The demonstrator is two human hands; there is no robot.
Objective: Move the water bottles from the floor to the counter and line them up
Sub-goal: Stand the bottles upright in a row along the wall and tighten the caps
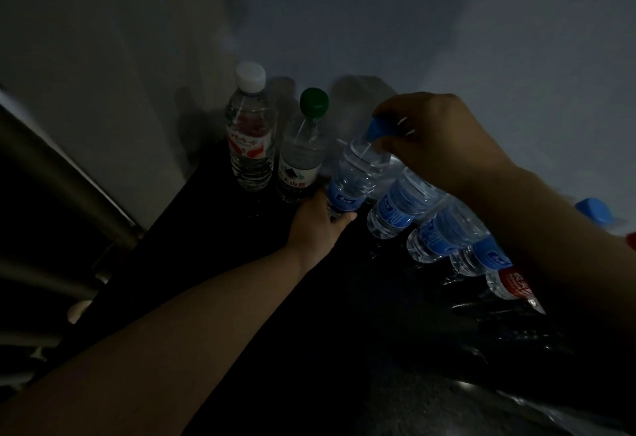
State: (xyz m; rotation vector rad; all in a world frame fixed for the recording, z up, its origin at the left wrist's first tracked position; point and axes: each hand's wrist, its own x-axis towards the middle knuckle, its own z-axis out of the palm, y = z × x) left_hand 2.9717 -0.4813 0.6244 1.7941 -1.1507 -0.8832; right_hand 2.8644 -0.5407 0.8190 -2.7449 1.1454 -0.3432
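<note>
blue cap (378, 129) pinched in my right hand (444, 139), fingers curled over it | left hand (316, 225) wrapped round the base of the same bottle (354, 174), tilted at frame centre | i judge two grips steer it upright into the gap | gap lies between green-cap bottle (303, 153) and blue-label row (399, 208), on dark counter (241, 263)

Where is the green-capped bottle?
Head view, upper middle: the green-capped bottle stands by the wall, between the white-capped bottle on its left and the tilted blue-capped bottle on its right.

Single head-worn view, steeply down and forward, close over dark counter (309, 298).
</note>
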